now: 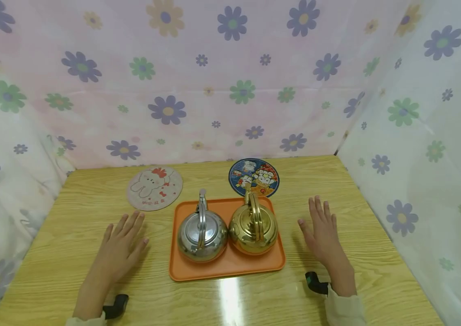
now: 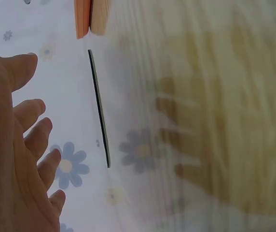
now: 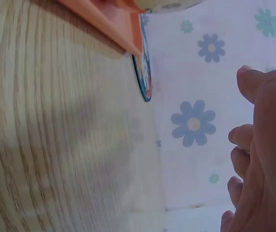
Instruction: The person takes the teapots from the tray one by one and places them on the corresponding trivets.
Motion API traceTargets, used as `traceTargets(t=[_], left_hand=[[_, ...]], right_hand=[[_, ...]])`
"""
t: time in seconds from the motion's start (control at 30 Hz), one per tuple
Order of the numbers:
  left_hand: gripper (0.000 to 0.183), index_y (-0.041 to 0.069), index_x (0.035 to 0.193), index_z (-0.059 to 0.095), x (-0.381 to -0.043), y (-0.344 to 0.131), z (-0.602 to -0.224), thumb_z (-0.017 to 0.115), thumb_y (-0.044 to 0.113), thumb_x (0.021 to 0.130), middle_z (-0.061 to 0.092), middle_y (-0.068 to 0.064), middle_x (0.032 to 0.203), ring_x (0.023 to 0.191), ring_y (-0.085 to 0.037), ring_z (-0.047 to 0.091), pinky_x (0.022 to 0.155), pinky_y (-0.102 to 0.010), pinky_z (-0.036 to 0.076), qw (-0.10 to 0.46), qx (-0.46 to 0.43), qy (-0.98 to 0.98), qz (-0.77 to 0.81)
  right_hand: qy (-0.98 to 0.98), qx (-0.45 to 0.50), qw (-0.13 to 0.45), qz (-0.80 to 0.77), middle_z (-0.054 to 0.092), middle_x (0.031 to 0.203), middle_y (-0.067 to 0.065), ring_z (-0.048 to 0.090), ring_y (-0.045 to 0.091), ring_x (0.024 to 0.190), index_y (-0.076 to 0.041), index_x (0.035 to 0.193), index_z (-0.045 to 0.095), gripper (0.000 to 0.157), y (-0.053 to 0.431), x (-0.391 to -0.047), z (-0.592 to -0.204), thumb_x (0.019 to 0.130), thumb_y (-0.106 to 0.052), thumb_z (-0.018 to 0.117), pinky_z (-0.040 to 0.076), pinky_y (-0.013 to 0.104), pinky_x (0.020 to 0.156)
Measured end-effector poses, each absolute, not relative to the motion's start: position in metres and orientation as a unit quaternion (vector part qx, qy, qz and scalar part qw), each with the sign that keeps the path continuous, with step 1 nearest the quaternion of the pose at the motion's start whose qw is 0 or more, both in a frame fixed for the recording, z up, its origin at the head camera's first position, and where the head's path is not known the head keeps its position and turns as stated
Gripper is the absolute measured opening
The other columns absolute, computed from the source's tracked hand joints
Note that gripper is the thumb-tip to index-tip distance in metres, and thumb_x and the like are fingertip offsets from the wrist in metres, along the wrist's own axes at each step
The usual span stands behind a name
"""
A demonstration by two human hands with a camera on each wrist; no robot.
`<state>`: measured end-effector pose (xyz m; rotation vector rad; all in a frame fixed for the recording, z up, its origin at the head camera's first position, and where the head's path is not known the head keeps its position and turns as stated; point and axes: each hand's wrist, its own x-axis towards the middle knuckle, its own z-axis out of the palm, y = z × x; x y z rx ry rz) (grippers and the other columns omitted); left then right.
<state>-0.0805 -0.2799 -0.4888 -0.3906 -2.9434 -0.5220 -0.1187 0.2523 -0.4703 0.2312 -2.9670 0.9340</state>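
Two round metal kettles stand side by side on an orange tray point(image 1: 226, 271): a silver kettle point(image 1: 193, 242) on the left and a gold kettle point(image 1: 240, 226) on the right, handles upright and spouts pointing away. Left of the tray is my left hand point(image 1: 117, 253), palm down with its fingers spread, holding nothing. On the other side my right hand point(image 1: 321, 233) has its fingers extended and also holds nothing. Both wrist views show the hands, left point(image 2: 17, 145) and right point(image 3: 268, 140), apart from the tray.
Behind the tray lie two round mats on the wooden table point(image 1: 360, 253): a pink rabbit mat point(image 1: 154, 188) at left and a dark blue cartoon mat point(image 1: 250, 167) at right, partly behind the gold spout. Flowered cloth point(image 1: 197, 104) walls off the back and sides.
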Motion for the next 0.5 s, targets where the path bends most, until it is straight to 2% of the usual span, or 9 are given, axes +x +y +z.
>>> traceTargets(t=[0.23,0.37,0.5], left_hand=[[0.065,0.008,0.16,0.031,-0.076,-0.272,-0.493,0.053,0.034,0.105,0.031,-0.02,0.164,0.156,-0.04,0.015,0.123,-0.064,0.006,0.086,-0.149,-0.97,-0.171],[0.065,0.008,0.16,0.032,-0.076,-0.266,-0.492,0.053,0.036,0.105,0.03,-0.018,0.165,0.156,-0.038,0.014,0.125,-0.06,0.002,0.08,-0.154,-0.969,-0.174],[0.065,0.008,0.16,0.033,-0.078,-0.261,-0.491,0.054,0.036,0.105,0.03,-0.016,0.165,0.155,-0.04,0.017,0.124,-0.061,0.005,0.071,-0.163,-0.968,-0.176]], right_hand=[[-0.938,0.104,0.043,0.329,0.012,0.169,0.021,-0.001,0.043,0.156,-0.007,0.164,0.012,0.068,0.245,-0.109,-0.468,0.11,-0.033,0.044,0.0,0.071,0.119],[-0.922,0.126,0.06,0.362,0.018,0.168,0.021,0.005,0.043,0.156,-0.009,0.164,0.016,0.064,0.239,-0.104,-0.464,0.11,-0.027,0.046,0.009,0.071,0.118],[-0.91,0.137,0.07,0.385,0.021,0.169,0.014,0.009,0.039,0.157,-0.013,0.164,0.021,0.061,0.23,-0.1,-0.461,0.109,-0.025,0.048,0.018,0.071,0.117]])
